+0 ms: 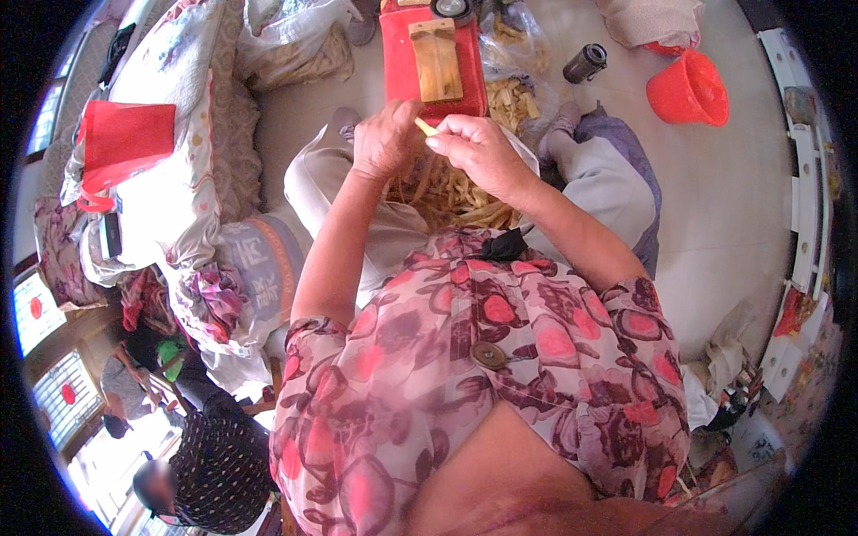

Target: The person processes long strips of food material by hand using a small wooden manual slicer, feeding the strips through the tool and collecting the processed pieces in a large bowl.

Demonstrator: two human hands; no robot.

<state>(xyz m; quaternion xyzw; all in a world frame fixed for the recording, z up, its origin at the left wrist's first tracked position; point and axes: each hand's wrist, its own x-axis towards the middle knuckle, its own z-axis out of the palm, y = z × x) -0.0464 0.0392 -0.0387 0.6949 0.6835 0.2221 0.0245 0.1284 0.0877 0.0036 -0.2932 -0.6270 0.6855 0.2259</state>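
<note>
Floral blouse [545, 357] fills the foreground, and beyond it two hands meet above the lap! Right hand [481, 154] pinches a yellow strip [426, 128], which sits between both hands; left hand [384, 141] curls beside it, its grip impossible to tell. Strips heap below [465, 198]; ahead, a wooden block [437, 64] on red.

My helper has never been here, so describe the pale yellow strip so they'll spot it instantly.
Find the red work surface at top centre. Just below it, the left hand and right hand are close together, and the small pale yellow strip shows between them. It is pinched in the right hand, unlike the tan strips heaped loose between the legs.
</note>
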